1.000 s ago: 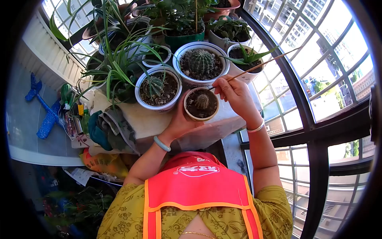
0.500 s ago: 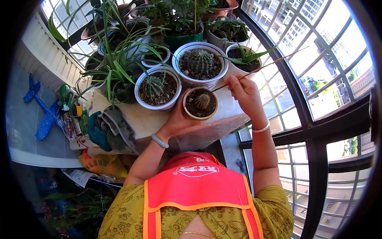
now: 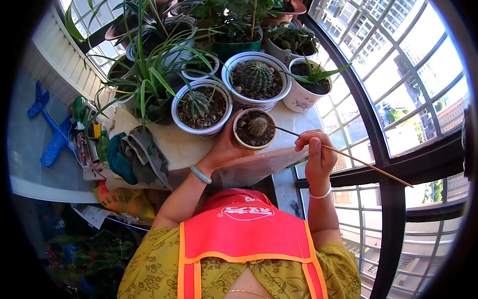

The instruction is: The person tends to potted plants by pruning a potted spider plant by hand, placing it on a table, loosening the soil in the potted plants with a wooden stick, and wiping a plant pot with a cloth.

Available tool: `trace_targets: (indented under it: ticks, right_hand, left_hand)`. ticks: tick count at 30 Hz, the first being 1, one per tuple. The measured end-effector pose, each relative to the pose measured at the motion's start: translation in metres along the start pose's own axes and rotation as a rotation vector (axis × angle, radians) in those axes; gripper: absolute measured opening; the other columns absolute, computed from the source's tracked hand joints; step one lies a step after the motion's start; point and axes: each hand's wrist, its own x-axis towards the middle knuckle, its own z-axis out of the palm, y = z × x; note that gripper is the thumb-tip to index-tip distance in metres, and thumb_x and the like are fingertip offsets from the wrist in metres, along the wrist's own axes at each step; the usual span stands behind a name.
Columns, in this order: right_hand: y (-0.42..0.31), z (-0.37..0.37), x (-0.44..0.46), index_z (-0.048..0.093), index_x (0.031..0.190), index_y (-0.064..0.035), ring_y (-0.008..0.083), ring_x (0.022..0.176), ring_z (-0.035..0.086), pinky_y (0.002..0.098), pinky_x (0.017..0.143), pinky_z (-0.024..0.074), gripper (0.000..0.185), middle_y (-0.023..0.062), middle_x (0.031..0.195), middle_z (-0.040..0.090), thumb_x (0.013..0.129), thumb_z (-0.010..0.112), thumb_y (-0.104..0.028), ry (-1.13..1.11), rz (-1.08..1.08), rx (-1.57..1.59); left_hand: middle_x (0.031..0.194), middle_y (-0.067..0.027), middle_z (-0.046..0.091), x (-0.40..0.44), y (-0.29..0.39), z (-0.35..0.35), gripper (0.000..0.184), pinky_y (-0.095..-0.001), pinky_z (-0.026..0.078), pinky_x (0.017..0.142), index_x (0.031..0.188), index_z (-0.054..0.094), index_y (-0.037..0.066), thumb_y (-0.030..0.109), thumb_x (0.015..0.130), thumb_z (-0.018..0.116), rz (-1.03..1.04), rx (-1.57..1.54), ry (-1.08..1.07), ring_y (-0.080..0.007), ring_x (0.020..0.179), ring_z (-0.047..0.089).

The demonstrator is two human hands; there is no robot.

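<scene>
My left hand (image 3: 225,150) is wrapped around the side of a small pot (image 3: 255,146) at the table's front edge. A little round cactus (image 3: 257,126) grows in its dark soil. Between the thumb and fingers of my right hand (image 3: 319,153) is a long thin wooden stick (image 3: 371,166). The stick's dark tip reaches over the small pot's right rim, close to the cactus; whether it touches the soil I cannot tell. Just behind stand two larger blue-rimmed white pots, one with a cactus (image 3: 196,103) at left, the other with a bigger cactus (image 3: 257,76).
A white pot with a spiky succulent (image 3: 314,74) stands at the right by the barred window (image 3: 378,65). A spider plant (image 3: 149,74) spreads at the left. Grey and teal cloths (image 3: 142,154) hang over the table edge, beside bottles (image 3: 103,145) and a blue object (image 3: 56,142).
My right hand has moved down and to the right. The stick has swung from pointing up-right to sloping down-right, its tip now further over the small pot. My left hand keeps its hold.
</scene>
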Motion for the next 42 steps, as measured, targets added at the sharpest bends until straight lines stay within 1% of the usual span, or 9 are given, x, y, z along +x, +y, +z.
trace_targets:
  ticks: [5, 16, 18, 19, 21, 27, 34, 36, 42]
  right_hand:
    - [0.005, 0.004, 0.000, 0.057, 0.089, 0.0025, 0.0110, 0.063, 0.057, 0.0217, 0.058, 0.0459, 0.018, 0.0084, 0.076, 0.060, 0.095, 0.045, -0.010, -0.051, 0.041, -0.037]
    - [0.002, 0.010, 0.006, 0.058, 0.088, 0.0025, 0.0106, 0.062, 0.057, 0.0216, 0.057, 0.0462, 0.018, 0.0069, 0.073, 0.060, 0.094, 0.046, -0.008, -0.054, 0.067, -0.053]
    - [0.002, 0.010, 0.007, 0.058, 0.088, 0.0024, 0.0105, 0.062, 0.057, 0.0216, 0.057, 0.0463, 0.018, 0.0068, 0.073, 0.060, 0.094, 0.046, -0.008, -0.055, 0.067, -0.060]
    - [0.001, 0.010, 0.007, 0.058, 0.088, 0.0024, 0.0106, 0.062, 0.057, 0.0216, 0.058, 0.0464, 0.018, 0.0068, 0.073, 0.060, 0.094, 0.046, -0.008, -0.062, 0.077, -0.051]
    - [0.001, 0.011, 0.005, 0.059, 0.088, 0.0023, 0.0107, 0.062, 0.057, 0.0216, 0.058, 0.0466, 0.018, 0.0068, 0.073, 0.060, 0.094, 0.046, -0.009, -0.068, 0.091, -0.043]
    - [0.001, 0.010, 0.006, 0.059, 0.091, 0.0022, 0.0106, 0.065, 0.058, 0.0214, 0.059, 0.0469, 0.018, 0.0067, 0.075, 0.061, 0.095, 0.046, -0.011, -0.088, 0.094, -0.020]
    - [-0.001, 0.009, 0.005, 0.058, 0.093, 0.0025, 0.0104, 0.067, 0.058, 0.0213, 0.062, 0.0469, 0.019, 0.0068, 0.078, 0.061, 0.095, 0.046, -0.012, -0.086, 0.084, -0.003]
    - [-0.001, 0.009, 0.005, 0.058, 0.094, 0.0026, 0.0105, 0.067, 0.058, 0.0213, 0.062, 0.0469, 0.018, 0.0069, 0.078, 0.061, 0.095, 0.046, -0.012, -0.081, 0.070, 0.004]
    - [-0.009, 0.005, 0.005, 0.057, 0.092, 0.0027, 0.0111, 0.066, 0.056, 0.0221, 0.061, 0.0456, 0.021, 0.0079, 0.078, 0.060, 0.096, 0.045, -0.013, -0.031, 0.047, 0.040]
  left_hand:
    - [0.139, -0.0072, 0.031, 0.000, 0.000, -0.001, 0.109, -0.0362, 0.029, 0.107, 0.141, 0.014, 0.008, 0.010, 0.058, 0.084, -0.014, -0.008, 0.006, -0.0200, 0.130, 0.032]
    - [0.138, -0.0069, 0.032, 0.000, -0.001, -0.001, 0.108, -0.0359, 0.029, 0.107, 0.141, 0.015, 0.008, 0.009, 0.058, 0.083, -0.013, -0.024, 0.014, -0.0198, 0.129, 0.032]
    - [0.140, -0.0077, 0.030, 0.000, -0.003, -0.003, 0.107, -0.0361, 0.030, 0.107, 0.141, 0.014, 0.009, 0.001, 0.058, 0.081, 0.023, 0.028, -0.004, -0.0197, 0.130, 0.031]
    - [0.140, -0.0077, 0.030, 0.000, -0.003, -0.003, 0.107, -0.0361, 0.030, 0.107, 0.141, 0.014, 0.009, 0.001, 0.058, 0.081, 0.020, 0.027, -0.006, -0.0197, 0.130, 0.031]
    - [0.138, -0.0067, 0.032, 0.000, -0.003, -0.002, 0.108, -0.0358, 0.029, 0.107, 0.141, 0.015, 0.008, 0.010, 0.057, 0.084, 0.012, 0.034, 0.013, -0.0200, 0.129, 0.032]
    - [0.139, -0.0068, 0.032, 0.002, 0.000, -0.002, 0.110, -0.0359, 0.029, 0.107, 0.141, 0.014, 0.007, 0.012, 0.057, 0.085, 0.026, 0.115, -0.004, -0.0202, 0.129, 0.032]
    - [0.139, -0.0074, 0.032, 0.001, 0.000, 0.000, 0.110, -0.0359, 0.029, 0.107, 0.141, 0.014, 0.008, 0.013, 0.057, 0.085, 0.028, 0.076, -0.002, -0.0202, 0.129, 0.032]
    - [0.136, -0.0076, 0.035, 0.001, -0.002, -0.001, 0.104, -0.0355, 0.030, 0.107, 0.139, 0.018, 0.008, 0.004, 0.058, 0.082, 0.051, 0.047, 0.008, -0.0201, 0.127, 0.035]
    - [0.137, -0.0080, 0.034, 0.000, -0.002, -0.001, 0.106, -0.0367, 0.031, 0.107, 0.140, 0.016, 0.008, 0.005, 0.058, 0.082, 0.039, 0.015, -0.007, -0.0208, 0.128, 0.034]
